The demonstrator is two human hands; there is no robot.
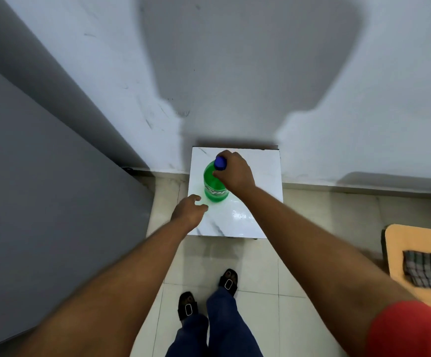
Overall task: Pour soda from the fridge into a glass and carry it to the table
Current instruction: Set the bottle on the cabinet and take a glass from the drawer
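Observation:
A green soda bottle (213, 185) with a blue cap (220, 162) stands upright on a small white marble-patterned table (250, 217) against the wall. My right hand (233, 172) grips the bottle at its neck, just under the cap. My left hand (190, 210) hovers just left of the bottle's base with its fingers apart, holding nothing. No glass is in view.
A large grey surface (42, 202), the side of a tall appliance or cabinet, fills the left. A pale wall (235, 60) rises behind the table. An orange mat with a checked cloth (425, 269) lies on the tiled floor at the right. My feet (209, 295) stand before the table.

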